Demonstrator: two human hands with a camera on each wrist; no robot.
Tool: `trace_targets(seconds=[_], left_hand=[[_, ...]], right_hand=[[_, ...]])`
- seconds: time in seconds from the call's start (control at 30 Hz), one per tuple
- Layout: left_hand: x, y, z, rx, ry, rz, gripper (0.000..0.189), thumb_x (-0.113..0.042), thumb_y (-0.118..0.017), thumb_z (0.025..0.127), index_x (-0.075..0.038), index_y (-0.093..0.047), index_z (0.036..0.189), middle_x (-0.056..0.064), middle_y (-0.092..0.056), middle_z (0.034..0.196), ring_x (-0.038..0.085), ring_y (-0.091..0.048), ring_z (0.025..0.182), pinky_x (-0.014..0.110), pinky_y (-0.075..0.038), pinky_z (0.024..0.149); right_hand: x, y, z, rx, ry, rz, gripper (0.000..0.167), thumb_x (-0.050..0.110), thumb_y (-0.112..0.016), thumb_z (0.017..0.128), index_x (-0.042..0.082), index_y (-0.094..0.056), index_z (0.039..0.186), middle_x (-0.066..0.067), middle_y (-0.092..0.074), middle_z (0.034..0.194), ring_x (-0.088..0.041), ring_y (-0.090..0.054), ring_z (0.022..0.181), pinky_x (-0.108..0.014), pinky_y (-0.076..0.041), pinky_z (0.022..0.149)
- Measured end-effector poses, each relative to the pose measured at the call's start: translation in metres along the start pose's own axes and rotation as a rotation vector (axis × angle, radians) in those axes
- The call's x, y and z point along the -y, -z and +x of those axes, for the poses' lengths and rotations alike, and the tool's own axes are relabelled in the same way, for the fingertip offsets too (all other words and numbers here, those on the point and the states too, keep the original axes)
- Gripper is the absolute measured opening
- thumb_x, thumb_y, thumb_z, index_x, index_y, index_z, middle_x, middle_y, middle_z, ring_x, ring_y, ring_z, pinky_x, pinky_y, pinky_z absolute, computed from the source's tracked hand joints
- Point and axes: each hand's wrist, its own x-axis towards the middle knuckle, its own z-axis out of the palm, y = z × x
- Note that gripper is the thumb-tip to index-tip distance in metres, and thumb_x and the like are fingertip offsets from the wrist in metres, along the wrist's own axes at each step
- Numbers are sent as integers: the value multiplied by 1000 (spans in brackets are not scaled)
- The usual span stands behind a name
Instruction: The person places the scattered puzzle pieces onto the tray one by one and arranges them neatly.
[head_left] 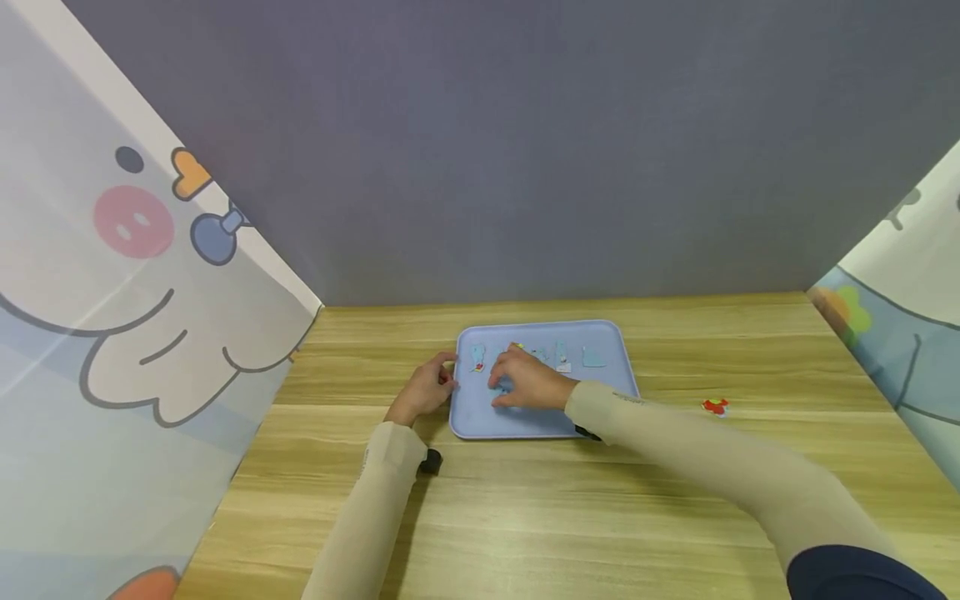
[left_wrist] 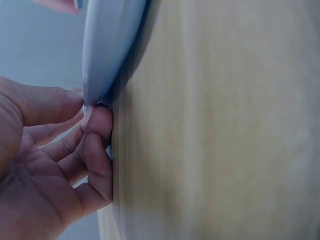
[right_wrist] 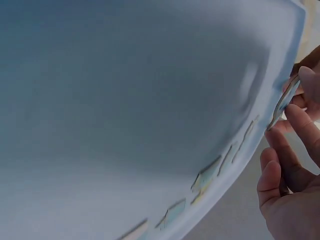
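A pale blue-lilac tray [head_left: 480,422] lies on the wooden table. My left hand [head_left: 426,388] grips its left edge; the left wrist view shows the thumb on the rim [left_wrist: 95,75] and curled fingers beneath. Over the tray's left half, my right hand [head_left: 532,379] pinches a thin, flat light-blue puzzle piece [right_wrist: 286,102] between thumb and fingertips. Along the tray's far side lie several similar flat pieces: one with a red spot [head_left: 478,358] at the left, a plain blue one [head_left: 594,358] at the right, others between, partly hidden by the right hand.
On the table [head_left: 525,517], right of the tray and beyond the right forearm, lies a small red and yellow piece [head_left: 716,407]. A grey wall [head_left: 510,167] rises behind the table, with cartoon-printed panels [head_left: 67,350] at both sides.
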Motion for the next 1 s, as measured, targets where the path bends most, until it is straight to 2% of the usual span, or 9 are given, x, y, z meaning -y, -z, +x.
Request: trace_targets(seconds=[0.1,0.23,0.37,0.53,0.77,1.0], left_hand=[[-1,0,1,5,-2,-9,46,-1,-62,89,-4,-48,133,6,-57,82,17,-55,70,29,-47,63],[-2,0,2,19,-4,-25,47,0,-61,89,-4,-47,134,6,-56,82,17,-55,70,30,-48,62],[-1,-1,3,21,-3,-36,47,0,-61,89,-4,-47,134,6,-56,82,17,-55,69,29,-48,62],[-1,-2,3,20,-17,-31,46,0,-61,89,-3,-47,133,6,-56,80,16,-55,67,29,-48,60],[-1,-2,2,22,-8,-39,47,2,-60,89,-4,-48,133,6,-56,80,16,-55,67,29,-48,60],[-1,2,0,20,2,-24,47,0,-61,89,-4,-47,134,6,-57,81,17,-54,69,29,-47,61]], right_hand=[[1,-6,4,7,-10,-27,24,27,-82,74,13,-73,90,3,-63,98,-20,-50,100,-42,-20,109],[4,-12,9,21,-43,-33,23,30,-82,73,16,-74,90,5,-63,100,-15,-46,94,-36,-36,97],[8,-17,15,19,-53,-37,22,28,-84,71,15,-73,86,3,-63,100,-18,-47,94,-34,-40,86],[15,-20,19,49,-73,-55,22,25,-85,70,14,-73,85,-2,-62,105,-23,-48,101,-34,-41,88],[21,-19,21,101,-98,-114,22,25,-84,71,17,-71,86,3,-55,97,-17,-44,90,-31,-42,78],[23,-10,19,104,-53,-91,23,25,-81,75,14,-72,93,3,-57,106,-17,-45,95,-33,-41,85]])
